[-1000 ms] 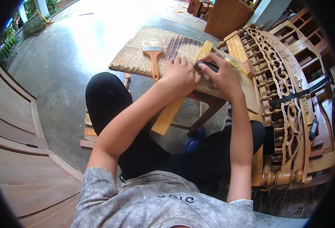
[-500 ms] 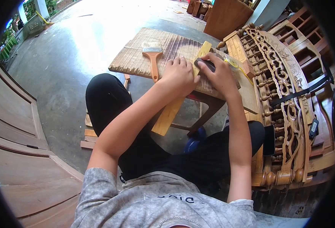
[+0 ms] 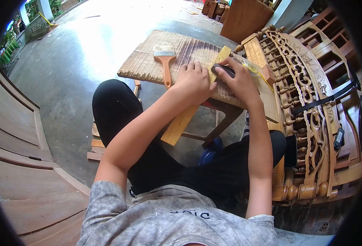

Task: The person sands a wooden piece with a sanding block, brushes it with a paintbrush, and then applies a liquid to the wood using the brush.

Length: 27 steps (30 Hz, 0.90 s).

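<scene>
A narrow yellow wooden strip [image 3: 180,124] lies slantwise across a rough wooden board [image 3: 146,57], its near end jutting past the board's edge. My left hand [image 3: 194,83] grips the strip at its middle, pressing it onto the board. In my right hand [image 3: 239,81], closed, is a dark sanding block [image 3: 224,70], held at the strip's right side. Part of the strip is hidden beneath my left hand. Left of that hand rests a paintbrush [image 3: 165,65] with an orange handle and pale bristles.
A stool [image 3: 218,123] supports the board. Carved wooden furniture [image 3: 302,82] with turned spindles stands close on the right. Yellow tape [image 3: 251,69] lies by my right hand. Wooden panels [image 3: 17,135] are at the left, and small wood pieces [image 3: 97,143] sit on the floor.
The strip has turned slightly, its far end shifting right and its near end left. My right hand and the sanding block have moved a little to the right. My left hand stays almost where it was.
</scene>
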Tool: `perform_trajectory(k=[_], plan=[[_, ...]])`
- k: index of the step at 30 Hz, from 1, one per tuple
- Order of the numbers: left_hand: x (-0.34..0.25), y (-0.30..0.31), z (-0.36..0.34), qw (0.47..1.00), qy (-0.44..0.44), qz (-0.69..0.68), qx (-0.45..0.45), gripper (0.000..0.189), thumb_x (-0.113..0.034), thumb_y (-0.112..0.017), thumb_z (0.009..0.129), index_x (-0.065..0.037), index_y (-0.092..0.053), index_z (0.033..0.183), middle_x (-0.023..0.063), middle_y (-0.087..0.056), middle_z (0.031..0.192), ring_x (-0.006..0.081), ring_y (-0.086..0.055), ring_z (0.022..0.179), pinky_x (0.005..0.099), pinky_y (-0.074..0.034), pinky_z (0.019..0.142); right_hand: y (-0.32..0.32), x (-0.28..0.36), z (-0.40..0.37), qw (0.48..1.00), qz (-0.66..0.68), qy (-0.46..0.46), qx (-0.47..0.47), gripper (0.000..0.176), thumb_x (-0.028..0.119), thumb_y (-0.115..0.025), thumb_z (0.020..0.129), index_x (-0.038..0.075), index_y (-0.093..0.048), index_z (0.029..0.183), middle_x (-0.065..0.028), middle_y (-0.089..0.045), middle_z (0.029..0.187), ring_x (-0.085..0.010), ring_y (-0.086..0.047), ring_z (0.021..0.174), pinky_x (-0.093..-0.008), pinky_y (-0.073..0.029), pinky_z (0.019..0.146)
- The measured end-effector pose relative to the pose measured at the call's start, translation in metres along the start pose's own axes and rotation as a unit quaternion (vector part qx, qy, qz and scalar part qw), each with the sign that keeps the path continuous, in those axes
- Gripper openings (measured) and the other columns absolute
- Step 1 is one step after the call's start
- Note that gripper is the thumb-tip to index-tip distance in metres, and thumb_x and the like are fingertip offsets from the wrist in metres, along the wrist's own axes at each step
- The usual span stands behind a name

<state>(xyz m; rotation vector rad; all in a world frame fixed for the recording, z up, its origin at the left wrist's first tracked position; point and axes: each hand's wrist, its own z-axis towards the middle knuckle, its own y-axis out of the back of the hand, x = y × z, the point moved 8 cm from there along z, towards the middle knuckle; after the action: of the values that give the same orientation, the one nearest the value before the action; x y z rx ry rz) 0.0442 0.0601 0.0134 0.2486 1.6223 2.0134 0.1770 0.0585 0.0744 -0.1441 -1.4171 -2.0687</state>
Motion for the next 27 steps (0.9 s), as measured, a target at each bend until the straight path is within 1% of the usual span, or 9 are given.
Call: perform_trajectory(k=[4,7,13,16,19,22,25,27], plan=[[0.001,-0.001,0.001,1.000,0.004,0.000,0.002,0.077,-0.054,-0.042,0.106,0.010,-0.049,0.148,0.0341,-0.044,0.157,0.0464,-0.041,0.148,0.0526,-0.032,0.122,0.000,0.004,0.000,1.000,0.000,0.017,0.009,0.034,0.033,-0.071,0.096,0.003,-0.069,0.113,-0.0233,-0.073,0.102,-0.0395,-0.072,0.096,-0.0455,-0.055,0.087],[0.000,-0.001,0.001,1.000,0.000,0.001,0.001,0.077,-0.054,-0.043,0.106,0.011,-0.049,0.148,0.0343,-0.045,0.156,0.0469,-0.042,0.148,0.0527,-0.032,0.122,-0.001,-0.006,0.002,1.000,0.018,-0.009,0.021,0.035,0.034,-0.070,0.097,0.003,-0.069,0.113,-0.0225,-0.074,0.103,-0.0388,-0.072,0.097,-0.0446,-0.055,0.089],[0.000,0.000,0.000,1.000,-0.001,-0.005,-0.004,0.077,-0.053,-0.044,0.106,0.011,-0.049,0.147,0.0342,-0.046,0.155,0.0475,-0.042,0.147,0.0528,-0.032,0.122,-0.001,-0.007,0.002,0.999,0.019,-0.008,0.045,0.035,0.035,-0.070,0.097,0.004,-0.068,0.113,-0.0223,-0.074,0.104,-0.0386,-0.072,0.098,-0.0448,-0.054,0.090],[0.000,0.000,0.000,1.000,-0.001,-0.005,-0.009,0.076,-0.053,-0.044,0.106,0.011,-0.049,0.147,0.0342,-0.046,0.155,0.0470,-0.043,0.147,0.0528,-0.033,0.121,0.002,-0.003,-0.001,0.999,0.025,-0.020,0.023,0.035,0.034,-0.070,0.096,0.004,-0.069,0.113,-0.0222,-0.074,0.103,-0.0381,-0.072,0.097,-0.0445,-0.055,0.089],[0.000,-0.002,0.001,1.000,-0.002,-0.003,-0.016,0.076,-0.053,-0.044,0.106,0.011,-0.049,0.147,0.0342,-0.047,0.155,0.0464,-0.043,0.147,0.0529,-0.033,0.121,-0.002,-0.005,0.000,1.000,0.003,-0.005,0.001,0.034,0.034,-0.071,0.096,0.004,-0.069,0.112,-0.0223,-0.074,0.102,-0.0378,-0.072,0.095,-0.0444,-0.055,0.088],[0.001,-0.002,0.001,1.000,-0.001,-0.002,-0.018,0.075,-0.052,-0.044,0.106,0.011,-0.050,0.146,0.0342,-0.047,0.155,0.0462,-0.043,0.147,0.0531,-0.033,0.121,0.000,0.003,-0.001,1.000,0.018,-0.002,0.026,0.033,0.033,-0.071,0.096,0.004,-0.069,0.112,-0.0231,-0.074,0.102,-0.0396,-0.072,0.096,-0.0451,-0.055,0.088],[0.001,-0.002,0.001,1.000,-0.001,-0.004,-0.014,0.075,-0.052,-0.044,0.106,0.011,-0.051,0.145,0.0342,-0.047,0.154,0.0465,-0.043,0.147,0.0531,-0.033,0.121,0.000,0.003,-0.003,0.998,0.041,-0.020,0.050,0.032,0.032,-0.071,0.096,0.004,-0.069,0.112,-0.0235,-0.074,0.101,-0.0402,-0.072,0.096,-0.0458,-0.055,0.088],[0.001,-0.001,0.001,1.000,-0.001,-0.009,-0.011,0.075,-0.052,-0.044,0.106,0.011,-0.051,0.144,0.0342,-0.047,0.154,0.0467,-0.043,0.146,0.0532,-0.033,0.121,-0.003,0.002,-0.001,1.000,0.018,0.000,0.014,0.033,0.033,-0.071,0.096,0.004,-0.069,0.112,-0.0229,-0.074,0.100,-0.0390,-0.072,0.094,-0.0450,-0.055,0.087]])
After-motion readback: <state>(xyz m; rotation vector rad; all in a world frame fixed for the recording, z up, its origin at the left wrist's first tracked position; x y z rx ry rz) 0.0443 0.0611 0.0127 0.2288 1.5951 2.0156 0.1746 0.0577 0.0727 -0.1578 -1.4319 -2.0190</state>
